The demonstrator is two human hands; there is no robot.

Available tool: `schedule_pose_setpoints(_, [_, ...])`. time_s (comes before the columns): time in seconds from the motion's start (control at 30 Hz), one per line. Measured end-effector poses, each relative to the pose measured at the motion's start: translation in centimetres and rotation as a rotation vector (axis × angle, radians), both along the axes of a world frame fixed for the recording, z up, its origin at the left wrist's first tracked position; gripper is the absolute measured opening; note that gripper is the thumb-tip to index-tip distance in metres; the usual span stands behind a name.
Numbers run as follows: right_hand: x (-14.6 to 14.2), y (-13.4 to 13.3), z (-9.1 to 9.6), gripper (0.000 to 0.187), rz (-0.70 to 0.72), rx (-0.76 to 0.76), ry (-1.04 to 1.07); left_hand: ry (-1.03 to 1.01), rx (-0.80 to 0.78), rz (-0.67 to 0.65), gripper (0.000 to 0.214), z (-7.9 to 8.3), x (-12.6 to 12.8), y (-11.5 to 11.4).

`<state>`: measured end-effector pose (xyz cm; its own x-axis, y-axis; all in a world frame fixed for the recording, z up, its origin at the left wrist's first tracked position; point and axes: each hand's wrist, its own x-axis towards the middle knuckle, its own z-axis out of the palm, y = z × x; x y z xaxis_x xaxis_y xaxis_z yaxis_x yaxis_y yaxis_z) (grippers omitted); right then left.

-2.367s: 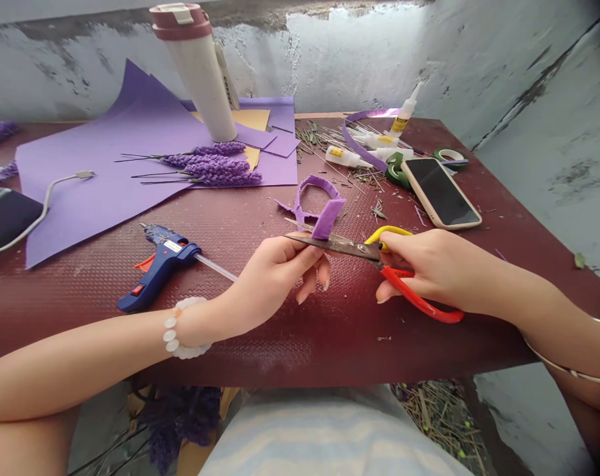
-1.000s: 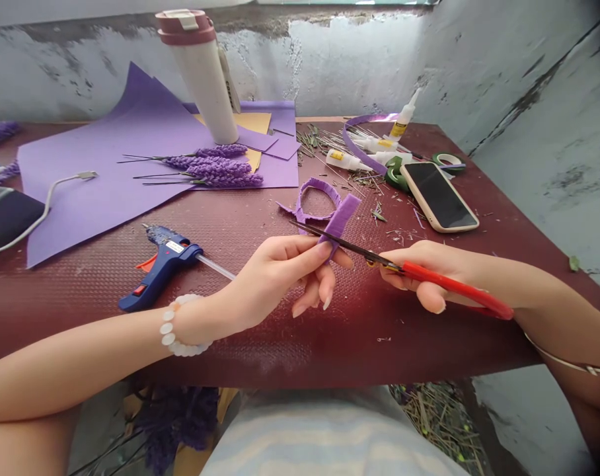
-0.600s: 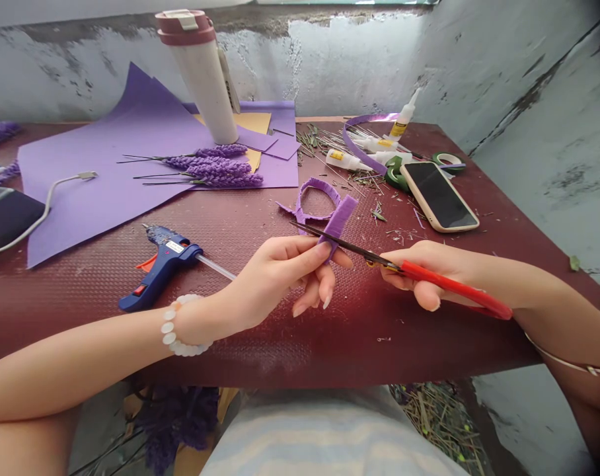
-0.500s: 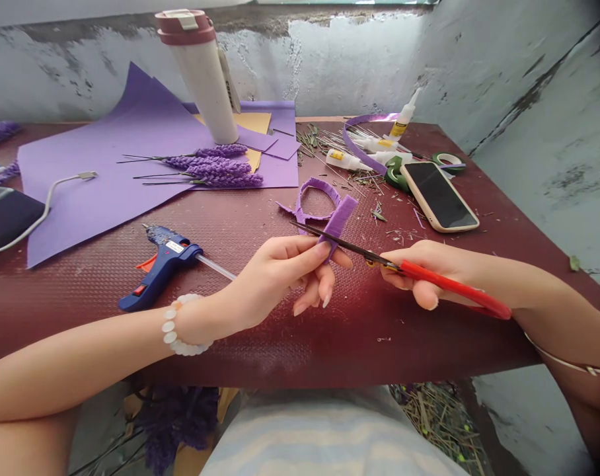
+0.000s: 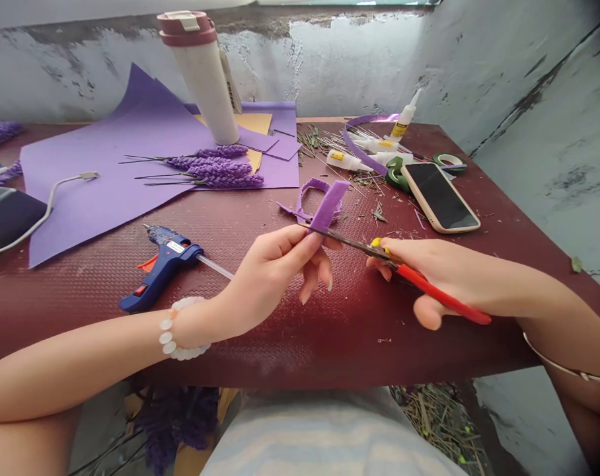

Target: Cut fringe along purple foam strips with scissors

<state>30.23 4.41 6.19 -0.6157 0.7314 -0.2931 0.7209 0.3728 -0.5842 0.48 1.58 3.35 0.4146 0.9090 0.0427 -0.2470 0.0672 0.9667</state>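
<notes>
My left hand [image 5: 275, 264] pinches a folded purple paper strip [image 5: 328, 205] between thumb and fingers, holding it up over the dark red table [image 5: 290, 330]. The strip trails back in a fringed loop [image 5: 310, 192] lying on the table. My right hand [image 5: 429, 274] grips scissors with red and yellow handles [image 5: 441, 297]. Their blades [image 5: 347, 242] reach left and meet the strip just above my left fingertips.
A blue glue gun [image 5: 158, 264] lies at left front. Purple paper sheets [image 5: 106, 165] carry lavender-like stems [image 5: 215, 165]. A white tumbler [image 5: 203, 73] stands at the back. A phone [image 5: 439, 196], glue bottles [image 5: 374, 142], green tape rolls [image 5: 396, 173] and clippings lie at right. A cable [image 5: 47, 198] runs left.
The scissors' handles have spread and the blades shifted on the strip. My left hand has tilted the strip more upright and slightly to the left.
</notes>
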Motion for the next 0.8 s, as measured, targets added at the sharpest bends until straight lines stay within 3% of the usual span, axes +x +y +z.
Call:
schedule_pose_setpoints(0.17, [-1.2, 0.2, -0.6, 0.077, -0.094, 0.110, -0.058, 0.101, 0.034, 0.029, 0.042, -0.4, 0.0, 0.2])
schedule_pose_setpoints(0.37, [-1.1, 0.3, -1.2, 0.089, -0.071, 0.226, -0.021, 0.176, 0.060, 0.007, 0.041, -0.5, 0.1, 0.2])
schedule_pose_setpoints(0.8, [0.4, 0.6, -3.8, 0.082, -0.063, 0.250, 0.028, 0.190, 0.051, -0.035, 0.038, -0.7, 0.0, 0.1])
